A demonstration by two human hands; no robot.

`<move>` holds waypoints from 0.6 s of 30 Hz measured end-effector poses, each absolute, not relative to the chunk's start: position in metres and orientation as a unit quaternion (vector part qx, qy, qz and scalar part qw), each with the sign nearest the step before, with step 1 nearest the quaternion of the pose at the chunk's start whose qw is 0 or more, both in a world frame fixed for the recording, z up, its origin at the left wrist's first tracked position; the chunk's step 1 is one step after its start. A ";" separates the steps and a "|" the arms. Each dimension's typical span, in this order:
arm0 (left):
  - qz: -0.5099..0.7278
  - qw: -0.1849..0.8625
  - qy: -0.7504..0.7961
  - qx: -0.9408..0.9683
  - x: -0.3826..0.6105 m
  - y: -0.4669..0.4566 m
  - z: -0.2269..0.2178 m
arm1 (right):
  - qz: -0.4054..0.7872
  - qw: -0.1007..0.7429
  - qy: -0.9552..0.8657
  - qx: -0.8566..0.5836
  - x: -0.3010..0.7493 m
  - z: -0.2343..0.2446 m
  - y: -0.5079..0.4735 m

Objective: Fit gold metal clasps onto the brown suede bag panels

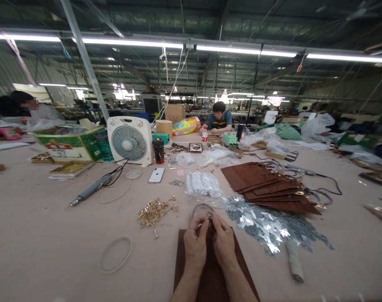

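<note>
Left hand (195, 246) and right hand (224, 244) close together above a flat brown bag (213, 282), the fingers (200, 222) of both curled inward and pinching a small metal fitting (207, 218) (too small and too hidden for its exact shape), with a thin wire loop (201, 209) just past the fingertips at 12 o'clock. A heap of loose gold-coloured fittings (152, 213) at 10 o'clock on the beige work table (49, 235); a wide scatter of silver metal pieces (266, 222) at 3 o'clock; a stack of brown bags (266, 184) with loop handles at 2 o'clock. Farther out, an electric screwdriver (90, 189) at 10 o'clock, a white phone (156, 175) at 11 o'clock and a pale plastic ring (115, 255) at 9 o'clock. Across the table at 12 o'clock, a seated co-worker (218, 119).
</note>
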State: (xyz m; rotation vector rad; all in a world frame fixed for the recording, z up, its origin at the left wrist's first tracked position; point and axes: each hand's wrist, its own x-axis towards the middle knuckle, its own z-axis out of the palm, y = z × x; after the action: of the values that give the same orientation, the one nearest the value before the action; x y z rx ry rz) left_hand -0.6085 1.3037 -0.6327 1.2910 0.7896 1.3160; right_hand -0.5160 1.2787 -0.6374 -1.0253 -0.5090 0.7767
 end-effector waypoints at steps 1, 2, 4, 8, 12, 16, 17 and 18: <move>0.554 0.527 0.337 0.549 -0.609 1.303 -0.632 | 0.354 0.760 -0.244 -0.487 -0.516 -0.637 1.278; 0.555 0.516 0.342 0.555 -0.609 1.302 -0.631 | 0.347 0.749 -0.255 -0.504 -0.516 -0.636 1.278; 0.555 0.497 0.354 0.565 -0.610 1.302 -0.631 | 0.330 0.727 -0.280 -0.533 -0.517 -0.633 1.277; 0.547 0.484 0.378 0.570 -0.611 1.302 -0.631 | 0.318 0.706 -0.307 -0.553 -0.520 -0.627 1.276; 0.537 0.516 0.363 0.560 -0.613 1.303 -0.627 | 0.351 0.746 -0.260 -0.503 -0.521 -0.630 1.277; 0.540 0.555 0.354 0.524 -0.616 1.304 -0.623 | 0.363 0.783 -0.227 -0.451 -0.520 -0.638 1.279; 0.540 0.564 0.352 0.517 -0.616 1.305 -0.623 | 0.359 0.777 -0.237 -0.459 -0.520 -0.639 1.279; 0.541 0.570 0.349 0.511 -0.617 1.305 -0.623 | 0.355 0.767 -0.252 -0.471 -0.520 -0.641 1.279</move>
State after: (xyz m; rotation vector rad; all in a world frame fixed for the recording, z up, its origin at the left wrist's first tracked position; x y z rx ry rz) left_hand -0.6169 1.3049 -0.6229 1.1982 0.8186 1.2685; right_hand -0.5196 1.2787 -0.6405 -1.0222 -0.5473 0.7699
